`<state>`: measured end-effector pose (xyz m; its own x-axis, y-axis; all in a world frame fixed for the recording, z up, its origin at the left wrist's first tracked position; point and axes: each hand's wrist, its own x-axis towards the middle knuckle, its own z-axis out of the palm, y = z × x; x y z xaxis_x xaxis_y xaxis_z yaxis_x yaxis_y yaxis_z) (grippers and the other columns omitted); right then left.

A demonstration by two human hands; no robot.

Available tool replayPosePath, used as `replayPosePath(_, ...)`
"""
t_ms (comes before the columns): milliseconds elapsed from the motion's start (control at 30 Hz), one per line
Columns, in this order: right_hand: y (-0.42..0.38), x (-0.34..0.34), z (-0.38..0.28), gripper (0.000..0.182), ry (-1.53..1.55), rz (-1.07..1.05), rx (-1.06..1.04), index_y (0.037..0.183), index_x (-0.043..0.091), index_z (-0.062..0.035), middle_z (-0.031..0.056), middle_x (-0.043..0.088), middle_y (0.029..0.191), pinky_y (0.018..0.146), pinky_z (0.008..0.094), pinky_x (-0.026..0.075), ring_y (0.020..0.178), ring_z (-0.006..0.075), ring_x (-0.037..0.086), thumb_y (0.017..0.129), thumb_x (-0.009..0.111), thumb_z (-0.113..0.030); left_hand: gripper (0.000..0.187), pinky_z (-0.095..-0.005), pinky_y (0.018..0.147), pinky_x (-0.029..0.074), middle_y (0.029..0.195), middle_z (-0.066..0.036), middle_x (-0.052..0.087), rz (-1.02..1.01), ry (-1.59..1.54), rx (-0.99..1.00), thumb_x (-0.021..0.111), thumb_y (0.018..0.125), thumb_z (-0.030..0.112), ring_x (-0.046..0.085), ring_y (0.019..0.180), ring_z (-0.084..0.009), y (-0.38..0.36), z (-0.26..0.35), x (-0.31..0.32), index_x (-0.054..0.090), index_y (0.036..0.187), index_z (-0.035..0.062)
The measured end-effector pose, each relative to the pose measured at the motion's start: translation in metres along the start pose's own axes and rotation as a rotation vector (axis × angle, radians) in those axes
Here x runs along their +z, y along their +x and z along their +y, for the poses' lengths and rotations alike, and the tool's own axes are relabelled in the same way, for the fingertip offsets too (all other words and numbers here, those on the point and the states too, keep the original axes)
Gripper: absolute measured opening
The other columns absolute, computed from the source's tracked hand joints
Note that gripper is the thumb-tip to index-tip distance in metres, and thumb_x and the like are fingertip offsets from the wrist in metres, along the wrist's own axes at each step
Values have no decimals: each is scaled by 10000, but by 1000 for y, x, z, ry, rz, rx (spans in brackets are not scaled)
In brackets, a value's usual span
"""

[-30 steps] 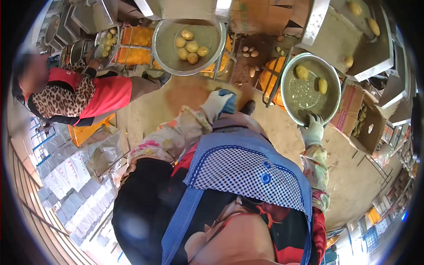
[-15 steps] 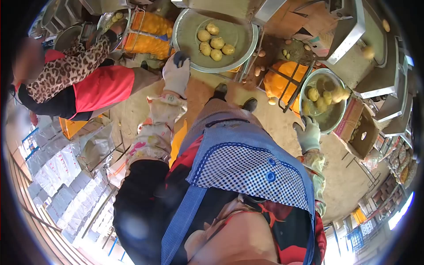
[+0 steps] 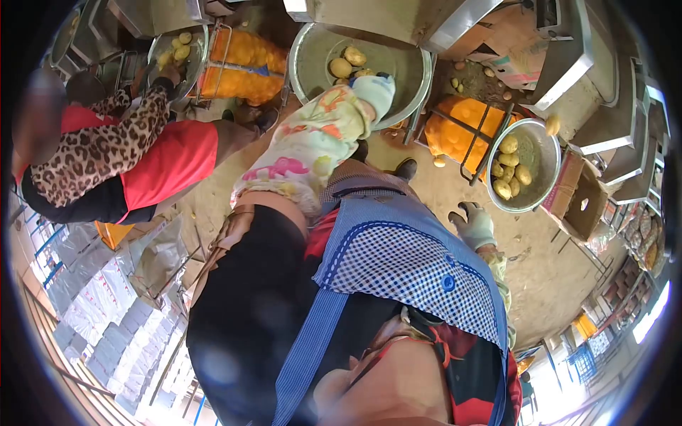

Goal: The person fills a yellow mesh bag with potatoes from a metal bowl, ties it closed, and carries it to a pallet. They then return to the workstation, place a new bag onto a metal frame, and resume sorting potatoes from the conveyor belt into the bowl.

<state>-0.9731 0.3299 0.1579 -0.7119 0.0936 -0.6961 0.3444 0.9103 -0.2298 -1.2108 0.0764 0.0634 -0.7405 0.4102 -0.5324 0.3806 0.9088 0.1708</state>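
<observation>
The left hand (image 3: 375, 92), in a white glove with a blue fingertip, now reaches over the near rim of the large metal basin (image 3: 312, 53); 0.5 s ago it hovered short of that rim. Whether its fingers are apart or closed on a potato cannot be told, since the glove's back hides them. The right hand (image 3: 472, 225), in a pale grey glove with fingers spread and holding nothing, has come off the smaller metal bowl (image 3: 534, 202), whose edge it gripped before, and now sits well apart from it over the dirt floor (image 3: 433, 199).

The basin is round, dull and scuffed; 2 rounded tan potatoes (image 3: 348, 62) show in it, the rest probably behind the floral quilted sleeve (image 3: 309, 145). The bowl holds about 6 yellow potatoes (image 3: 509, 169), with 1 more at its upper rim. Orange mesh sacks (image 3: 245, 60) bulge in wire frames between the vessels. A blue checked apron (image 3: 398, 263) fills the foreground. A co-worker in a leopard-print sleeve (image 3: 106, 145) reaches to another bowl, cut off by the dark lens edge.
</observation>
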Motion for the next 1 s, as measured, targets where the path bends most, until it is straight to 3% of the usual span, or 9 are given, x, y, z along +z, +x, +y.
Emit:
replayPosePath(133, 1, 8, -3, 413, 37, 1, 23, 1043, 628, -44, 167, 608, 1061, 843, 415, 447, 988, 344, 565, 745, 645, -329, 475, -375, 720, 505, 893, -146, 669, 244, -360, -40, 658, 744, 362, 651, 822, -287, -18, -9, -32, 613, 1056, 8)
replayPosePath(200, -3, 14, -2, 416, 61, 4, 34, 1045, 627, -43, 167, 608, 1063, 840, 416, 449, 986, 344, 567, 745, 644, -332, 380, -334, 700, 514, 782, -121, 662, 345, -884, -72, 708, 724, 282, 658, 770, -237, -23, -37, -35, 633, 972, 4)
replayPosePath(300, 0, 16, -5, 425, 21, -62, 56, 1046, 627, -44, 169, 609, 1066, 841, 418, 452, 989, 342, 569, 753, 630, -351, 248, -406, 781, 564, 973, -136, 610, 106, -2126, 181, 626, 794, 57, 629, 906, -267, -36, -102, -36, 576, 1010, -56)
replayPosePath(400, 7, 15, -17, 428, 22, -84, 40, 1048, 626, -43, 171, 608, 1068, 847, 417, 451, 997, 342, 568, 758, 619, -357, 295, -425, 809, 526, 1005, -125, 623, 62, -1733, -105, 668, 789, 176, 615, 941, -303, -34, -130, -36, 593, 1022, 11)
replayPosePath(500, 7, 12, -29, 423, 28, -78, 34, 1039, 629, -31, 173, 614, 1069, 849, 412, 456, 989, 342, 580, 750, 634, -340, 453, -407, 805, 500, 1018, -174, 626, 34, -433, -237, 704, 743, 367, 615, 934, -319, -23, -105, -42, 591, 1039, 44)
replayPosePath(533, 9, 9, -32, 420, 25, -70, 30, 1034, 631, -26, 174, 616, 1068, 849, 410, 459, 983, 342, 586, 745, 643, -330, 611, -397, 798, 486, 1004, -194, 631, 214, -223, -223, 703, 688, 501, 617, 923, -332, -20, -100, -28, 573, 1069, 42)
replayPosePath(800, 19, 1, -42, 419, -20, -75, 27, 1027, 632, -15, 191, 611, 1064, 843, 409, 460, 984, 353, 582, 747, 638, -327, 569, -420, 818, 480, 986, -211, 639, 94, -288, -309, 686, 694, 499, 610, 943, -349, 8, -97, -7, 626, 983, 12)
replayPosePath(933, 22, 3, -41, 457, -17, -92, 15, 1078, 618, -45, 180, 602, 1095, 851, 414, 454, 996, 346, 575, 758, 621, -371, 329, -327, 612, 522, 877, -107, 657, 372, -1279, -321, 722, 740, 275, 649, 757, -200, -51, -119, -43, 647, 936, 22)
replayPosePath(1000, 24, 7, -41, 449, -24, -126, 24, 1072, 619, -42, 182, 605, 1088, 852, 413, 454, 993, 350, 575, 759, 621, -364, 248, -262, 507, 496, 844, -65, 633, 629, -1325, -350, 712, 766, 185, 611, 677, -136, -76, -157, -65, 648, 942, 23)
